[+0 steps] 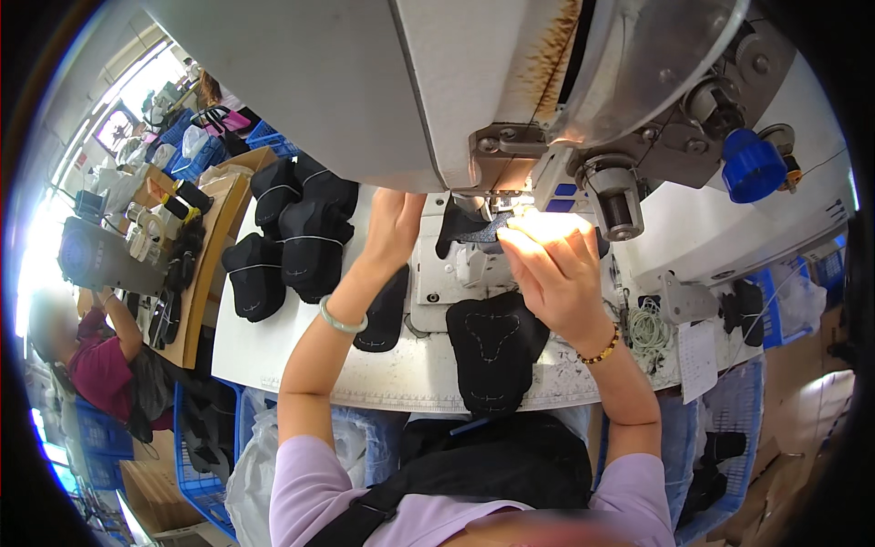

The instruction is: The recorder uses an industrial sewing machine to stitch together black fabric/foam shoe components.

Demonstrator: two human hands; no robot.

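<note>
A black fabric piece (463, 224) lies under the lit needle area of a white sewing machine (355, 91). My right hand (558, 264), with a beaded bracelet at the wrist, pinches the piece's right edge close to the presser foot. On the left, my left hand (397, 226) reaches behind the machine head, which hides its fingers. A black padded piece with pale stitching (497, 351) rests at the table's front edge, below my right hand. Under my left forearm lies another black piece (383, 314), partly covered by the arm.
Several tied bundles of black pieces (310, 242) sit on the white table (264, 351) at the left. Thread tangles (649, 328) and a paper sheet (698, 360) are at the right. Blue baskets (743, 428) flank my lap. Further left, another person (100, 351) works at a machine.
</note>
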